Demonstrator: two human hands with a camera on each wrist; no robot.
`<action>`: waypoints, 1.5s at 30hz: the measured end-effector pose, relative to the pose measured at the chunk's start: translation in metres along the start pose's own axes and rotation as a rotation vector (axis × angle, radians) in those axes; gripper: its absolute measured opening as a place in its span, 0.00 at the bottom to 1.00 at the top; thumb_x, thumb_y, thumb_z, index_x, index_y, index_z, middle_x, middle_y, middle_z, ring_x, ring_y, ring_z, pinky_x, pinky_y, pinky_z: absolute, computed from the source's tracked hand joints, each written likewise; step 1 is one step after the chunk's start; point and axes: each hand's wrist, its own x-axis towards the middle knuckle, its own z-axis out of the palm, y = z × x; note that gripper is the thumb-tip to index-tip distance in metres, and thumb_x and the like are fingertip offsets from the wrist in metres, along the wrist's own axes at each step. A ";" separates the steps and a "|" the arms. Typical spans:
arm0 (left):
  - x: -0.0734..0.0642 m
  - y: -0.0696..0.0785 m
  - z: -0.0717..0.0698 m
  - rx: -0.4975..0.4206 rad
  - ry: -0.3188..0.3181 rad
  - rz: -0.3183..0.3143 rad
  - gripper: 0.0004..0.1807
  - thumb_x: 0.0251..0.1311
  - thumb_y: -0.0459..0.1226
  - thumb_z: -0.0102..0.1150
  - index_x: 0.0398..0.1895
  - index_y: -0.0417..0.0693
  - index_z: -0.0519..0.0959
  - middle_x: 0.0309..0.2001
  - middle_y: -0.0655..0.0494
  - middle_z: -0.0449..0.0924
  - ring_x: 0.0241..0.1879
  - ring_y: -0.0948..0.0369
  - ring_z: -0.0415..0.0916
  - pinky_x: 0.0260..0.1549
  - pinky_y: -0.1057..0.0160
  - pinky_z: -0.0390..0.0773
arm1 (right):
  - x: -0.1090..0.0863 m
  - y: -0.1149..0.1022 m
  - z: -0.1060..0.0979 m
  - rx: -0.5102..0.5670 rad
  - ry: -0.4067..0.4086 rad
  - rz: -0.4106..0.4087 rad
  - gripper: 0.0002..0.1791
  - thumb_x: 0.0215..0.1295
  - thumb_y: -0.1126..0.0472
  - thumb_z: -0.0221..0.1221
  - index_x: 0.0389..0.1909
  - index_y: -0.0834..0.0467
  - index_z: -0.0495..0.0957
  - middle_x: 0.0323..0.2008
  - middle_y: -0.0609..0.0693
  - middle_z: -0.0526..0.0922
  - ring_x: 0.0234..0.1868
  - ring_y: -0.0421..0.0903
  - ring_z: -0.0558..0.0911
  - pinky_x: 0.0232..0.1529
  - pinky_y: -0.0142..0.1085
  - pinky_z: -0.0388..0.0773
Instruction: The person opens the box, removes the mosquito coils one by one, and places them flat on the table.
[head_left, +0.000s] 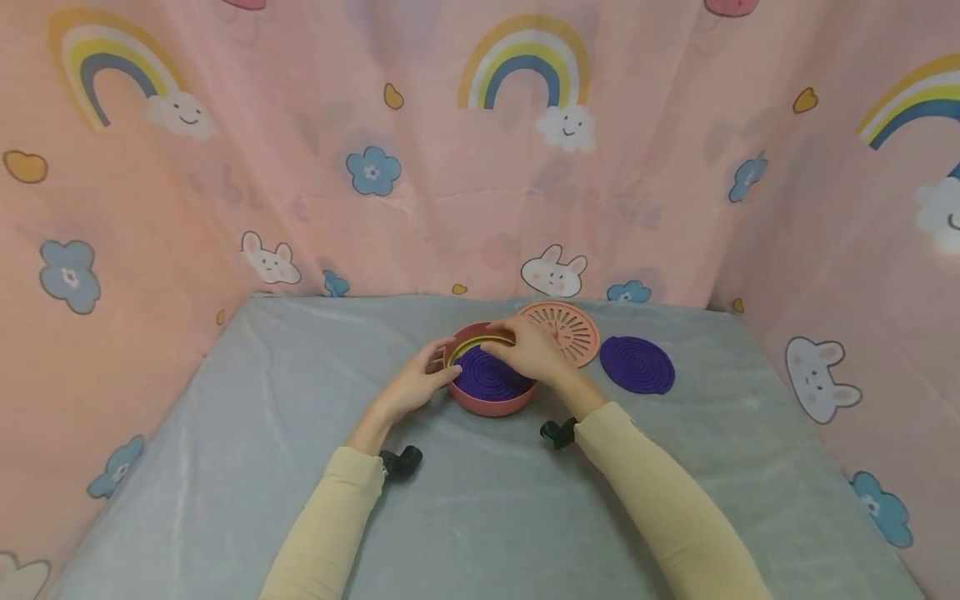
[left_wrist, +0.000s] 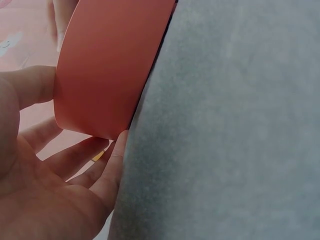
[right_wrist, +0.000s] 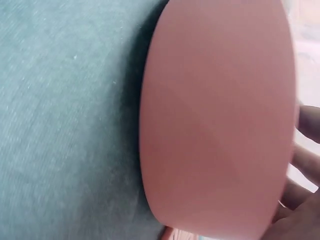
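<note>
A round red bowl (head_left: 491,408) stands on the grey cloth, also large in the left wrist view (left_wrist: 110,65) and right wrist view (right_wrist: 220,115). Inside lies a purple ridged disc (head_left: 491,375), with a yellow rim (head_left: 468,343) showing behind it. My left hand (head_left: 412,383) holds the bowl's left side, fingers around the outer wall and thumb at the rim. Reaching over from the right, my right hand (head_left: 532,350) has its thumb and fingers bent at the far part of the bowl, by the yellow rim. Whether it pinches a disc there, I cannot tell.
Behind the bowl on the right lies a peach slotted disc (head_left: 573,329), partly covered by the right hand. A second purple disc (head_left: 637,365) lies to its right. Grey cloth (head_left: 480,517) covers the table, and a pink patterned curtain (head_left: 450,225) hangs behind.
</note>
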 end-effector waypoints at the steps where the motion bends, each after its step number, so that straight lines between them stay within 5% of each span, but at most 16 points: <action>1: 0.000 0.000 0.000 -0.002 0.000 0.000 0.33 0.72 0.48 0.60 0.77 0.63 0.63 0.75 0.47 0.61 0.72 0.47 0.64 0.64 0.42 0.70 | 0.001 0.000 0.001 -0.014 -0.007 0.004 0.26 0.71 0.48 0.63 0.63 0.57 0.78 0.60 0.56 0.81 0.62 0.55 0.77 0.67 0.59 0.66; 5: 0.001 0.001 0.000 -0.004 0.002 0.000 0.32 0.72 0.48 0.60 0.77 0.63 0.63 0.75 0.47 0.61 0.72 0.48 0.64 0.64 0.43 0.70 | 0.006 -0.003 0.007 -0.021 -0.066 0.047 0.27 0.72 0.49 0.62 0.64 0.60 0.77 0.59 0.58 0.81 0.61 0.55 0.79 0.61 0.52 0.75; 16: 0.000 -0.001 0.001 0.005 0.009 0.000 0.32 0.72 0.49 0.59 0.77 0.63 0.63 0.75 0.47 0.62 0.71 0.48 0.66 0.63 0.43 0.71 | 0.010 -0.005 0.015 -0.078 -0.114 0.041 0.24 0.71 0.52 0.64 0.61 0.62 0.79 0.59 0.58 0.82 0.62 0.54 0.78 0.64 0.50 0.73; 26: 0.002 -0.002 0.001 -0.014 0.007 -0.010 0.32 0.72 0.48 0.60 0.77 0.63 0.63 0.76 0.46 0.60 0.72 0.47 0.63 0.65 0.42 0.69 | 0.009 0.001 0.010 0.040 -0.059 -0.017 0.21 0.68 0.57 0.67 0.58 0.61 0.81 0.57 0.58 0.82 0.61 0.56 0.78 0.64 0.52 0.73; 38: 0.002 -0.002 0.000 -0.012 0.003 -0.012 0.33 0.72 0.49 0.60 0.77 0.64 0.63 0.76 0.46 0.60 0.72 0.47 0.63 0.64 0.40 0.69 | 0.011 0.006 0.000 0.122 -0.063 0.023 0.20 0.66 0.59 0.69 0.57 0.58 0.83 0.56 0.57 0.81 0.56 0.57 0.81 0.55 0.52 0.80; 45: 0.001 -0.001 0.000 -0.018 0.006 -0.029 0.33 0.71 0.50 0.60 0.77 0.65 0.63 0.76 0.46 0.59 0.73 0.47 0.62 0.65 0.40 0.68 | 0.013 0.010 -0.002 0.148 -0.086 0.025 0.21 0.65 0.60 0.69 0.58 0.57 0.82 0.57 0.56 0.83 0.61 0.56 0.80 0.63 0.52 0.74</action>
